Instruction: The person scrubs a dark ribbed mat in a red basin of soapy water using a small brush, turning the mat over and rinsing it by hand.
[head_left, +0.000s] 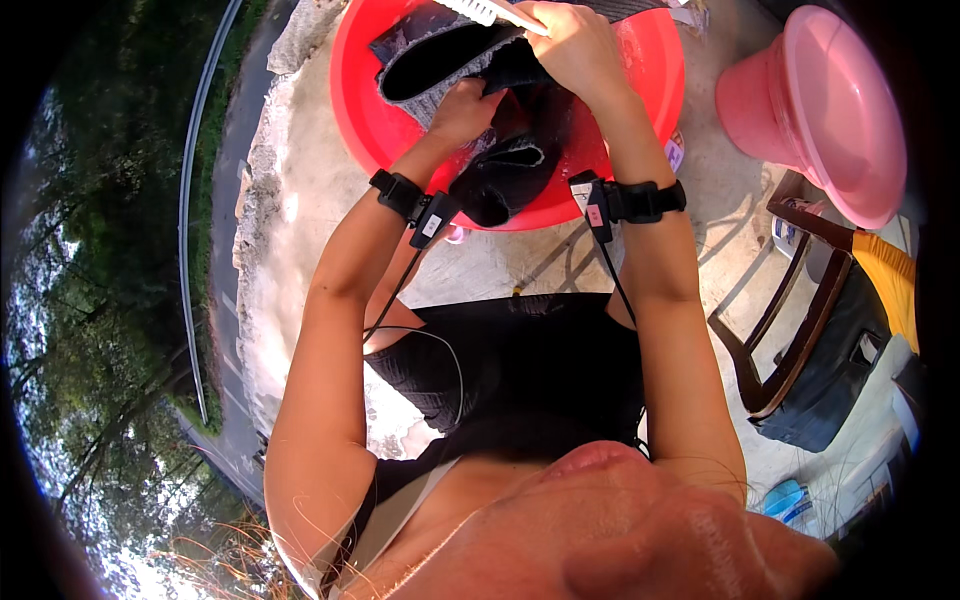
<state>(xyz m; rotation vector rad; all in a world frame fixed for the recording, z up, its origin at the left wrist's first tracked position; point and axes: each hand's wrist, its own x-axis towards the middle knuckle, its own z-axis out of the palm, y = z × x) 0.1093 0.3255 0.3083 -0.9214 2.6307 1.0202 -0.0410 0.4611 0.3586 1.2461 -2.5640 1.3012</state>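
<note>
A large red plastic basin (352, 127) lies before me with dark wet cloth (517, 180) bunched in it. My left hand (466, 112) is closed on a fold of a dark garment with a grey, rough-looking inner side (420, 94). Just above and to the right, my right hand (574, 45) grips the handle of a white scrubbing brush (487, 11). Its bristles show near the top edge of the view, over the cloth. Each wrist wears a black strap with a small cabled device.
Upside-down or stacked pink basins (844, 120) stand at the right. Below them are a wooden-framed chair (802, 330) with a dark seat and yellow cloth (889, 277), and a container (787, 229). A rough concrete edge (251, 225) runs along the left, beside a road.
</note>
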